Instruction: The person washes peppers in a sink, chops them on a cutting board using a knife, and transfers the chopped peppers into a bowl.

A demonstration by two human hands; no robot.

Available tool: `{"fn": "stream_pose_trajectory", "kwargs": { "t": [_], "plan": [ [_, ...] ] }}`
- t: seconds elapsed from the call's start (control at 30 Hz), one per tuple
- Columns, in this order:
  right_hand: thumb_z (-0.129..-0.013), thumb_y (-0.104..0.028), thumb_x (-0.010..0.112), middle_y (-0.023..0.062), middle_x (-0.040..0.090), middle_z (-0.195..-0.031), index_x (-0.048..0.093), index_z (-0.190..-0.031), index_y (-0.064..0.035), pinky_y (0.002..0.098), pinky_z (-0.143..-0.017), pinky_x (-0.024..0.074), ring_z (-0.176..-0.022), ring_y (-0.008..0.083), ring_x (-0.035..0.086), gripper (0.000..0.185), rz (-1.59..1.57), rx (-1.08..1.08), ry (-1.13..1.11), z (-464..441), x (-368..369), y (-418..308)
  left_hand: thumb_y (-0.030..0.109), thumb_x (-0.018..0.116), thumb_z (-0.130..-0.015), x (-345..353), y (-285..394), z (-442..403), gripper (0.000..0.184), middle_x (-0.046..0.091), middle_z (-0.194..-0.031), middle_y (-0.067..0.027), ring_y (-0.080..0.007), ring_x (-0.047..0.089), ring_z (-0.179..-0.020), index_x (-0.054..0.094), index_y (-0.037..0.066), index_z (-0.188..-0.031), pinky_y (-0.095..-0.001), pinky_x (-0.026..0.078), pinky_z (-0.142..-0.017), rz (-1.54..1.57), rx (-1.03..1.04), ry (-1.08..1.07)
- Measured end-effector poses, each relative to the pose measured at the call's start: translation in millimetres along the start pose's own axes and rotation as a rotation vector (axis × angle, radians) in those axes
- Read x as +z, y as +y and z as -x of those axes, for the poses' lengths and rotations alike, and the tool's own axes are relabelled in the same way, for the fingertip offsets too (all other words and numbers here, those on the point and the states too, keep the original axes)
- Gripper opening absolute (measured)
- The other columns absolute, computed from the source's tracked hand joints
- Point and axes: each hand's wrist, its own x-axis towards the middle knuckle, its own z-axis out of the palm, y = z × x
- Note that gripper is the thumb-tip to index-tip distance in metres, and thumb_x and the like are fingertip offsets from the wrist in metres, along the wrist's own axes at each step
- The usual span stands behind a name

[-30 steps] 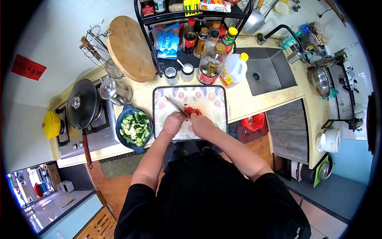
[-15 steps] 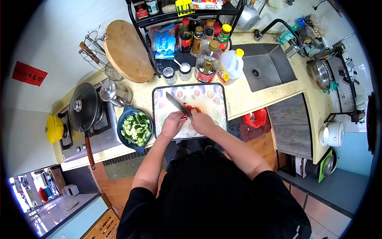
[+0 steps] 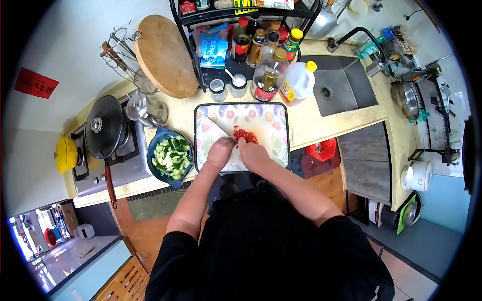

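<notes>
A knife (image 3: 219, 127) lies slantwise over the flowered cutting board (image 3: 271, 120), its blade pointing to the far left and seen nearly edge-on. My right hand (image 3: 254, 156) is closed around its handle, which is mostly hidden. Close beside it, my left hand (image 3: 221, 153) is curled shut by the near end of the blade. What its fingers hold, if anything, is hidden. Chopped red chili (image 3: 246, 134) forms a small heap just beyond my right hand.
Left of the board stands a blue bowl (image 3: 184, 142) of cut cucumber with pale bits. A lidded pan (image 3: 105, 128) sits on the stove. Beyond the board are two small jars (image 3: 217, 90), a large bottle (image 3: 271, 75) and a white jug (image 3: 300, 83). The sink (image 3: 346, 83) lies right.
The knife has turned from showing its broad side to nearly edge-on. My left hand has curled more and the red piece at its fingertips no longer shows. More chili heap is visible.
</notes>
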Motion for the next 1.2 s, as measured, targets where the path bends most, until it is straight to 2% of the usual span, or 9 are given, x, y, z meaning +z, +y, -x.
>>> {"fn": "stream_pose_trajectory", "kwargs": {
  "t": [0.1,0.23,0.33,0.43,0.67,0.73,0.83,1.0,1.2],
  "plan": [
    [-0.096,-0.008,0.047,0.0252,0.071,-0.084,0.052,-0.107,0.0016,0.0531,-0.071,0.0573,-0.079,0.0426,0.072,0.016,-0.042,0.003,0.005,-5.6,5.1,6.5,0.001,0.062,-0.078,2.6,0.4,3.9,0.025,0.073,-0.1,-0.0107,-0.0283,0.069,-0.096,0.076,0.004,-0.099,-0.036,0.057,-0.087,0.008,0.067,0.058],
    [-0.093,-0.01,0.054,0.026,0.071,-0.084,0.051,-0.108,0.0018,0.0523,-0.073,0.0571,-0.081,0.0422,0.072,0.019,-0.092,0.007,0.027,-3.2,-3.6,17.8,0.001,0.066,-0.078,10.9,-3.9,8.7,0.025,0.073,-0.098,-0.0106,-0.0281,0.07,-0.094,0.077,0.006,-0.099,-0.0376,0.059,-0.085,0.035,0.087,0.154],
    [-0.091,-0.017,0.065,0.0274,0.07,-0.086,0.052,-0.108,0.0017,0.054,-0.075,0.055,-0.083,0.0454,0.07,0.028,-0.161,0.044,0.033,4.0,-9.4,12.3,0.003,0.062,-0.079,8.4,-3.1,3.3,0.025,0.072,-0.097,-0.0089,-0.0277,0.069,-0.095,0.077,0.007,-0.099,-0.0364,0.058,-0.085,0.062,0.014,0.115],
    [-0.091,-0.016,0.064,0.0271,0.07,-0.086,0.052,-0.108,0.002,0.0539,-0.075,0.0552,-0.083,0.0449,0.071,0.028,-0.102,0.018,-0.037,2.2,-11.1,9.9,0.003,0.062,-0.079,8.1,-5.9,-1.2,0.025,0.072,-0.094,-0.0083,-0.0281,0.069,-0.092,0.077,0.009,-0.098,-0.0372,0.058,-0.082,0.069,0.028,0.082],
    [-0.09,-0.015,0.063,0.0265,0.07,-0.084,0.052,-0.108,0.0024,0.054,-0.075,0.0559,-0.081,0.0436,0.071,0.027,-0.109,0.073,0.016,-12.1,7.7,9.0,0.004,0.061,-0.081,0.4,-2.9,2.9,0.025,0.072,-0.102,-0.0088,-0.0259,0.067,-0.099,0.075,0.003,-0.102,-0.0344,0.057,-0.087,-0.035,0.097,0.009],
    [-0.09,-0.015,0.062,0.0268,0.07,-0.084,0.052,-0.108,0.0023,0.0541,-0.075,0.0559,-0.082,0.0438,0.072,0.027,-0.098,0.081,0.009,-9.4,12.7,13.0,0.003,0.061,-0.081,-1.1,-3.0,2.1,0.026,0.072,-0.102,-0.0092,-0.0262,0.068,-0.099,0.075,0.004,-0.103,-0.0356,0.057,-0.087,-0.031,0.14,0.075],
    [-0.094,-0.008,0.049,0.0257,0.072,-0.086,0.052,-0.11,0.0022,0.0525,-0.075,0.0568,-0.083,0.0425,0.072,0.019,-0.09,0.06,-0.004,-1.0,-7.4,8.9,0.003,0.061,-0.08,0.6,-4.9,3.6,0.028,0.072,-0.1,-0.0092,-0.0268,0.068,-0.098,0.076,0.005,-0.104,-0.0357,0.058,-0.086,-0.028,0.131,0.077],
    [-0.094,-0.007,0.049,0.0262,0.071,-0.086,0.053,-0.109,0.0027,0.0517,-0.075,0.057,-0.083,0.0424,0.072,0.019,-0.082,0.034,-0.035,4.3,-14.4,4.2,0.005,0.061,-0.081,-2.1,-8.4,-3.0,0.025,0.07,-0.097,-0.0066,-0.0247,0.067,-0.094,0.075,0.007,-0.102,-0.034,0.057,-0.085,-0.049,0.113,0.013],
    [-0.094,-0.006,0.048,0.0265,0.071,-0.085,0.054,-0.108,0.0027,0.0519,-0.074,0.0572,-0.081,0.0423,0.072,0.017,-0.08,0.04,-0.002,0.8,4.9,-0.3,0.006,0.061,-0.081,1.6,-10.0,4.3,0.025,0.071,-0.101,-0.0077,-0.0244,0.067,-0.096,0.075,0.006,-0.101,-0.0337,0.057,-0.086,-0.094,0.165,0.007]
  ]
}}
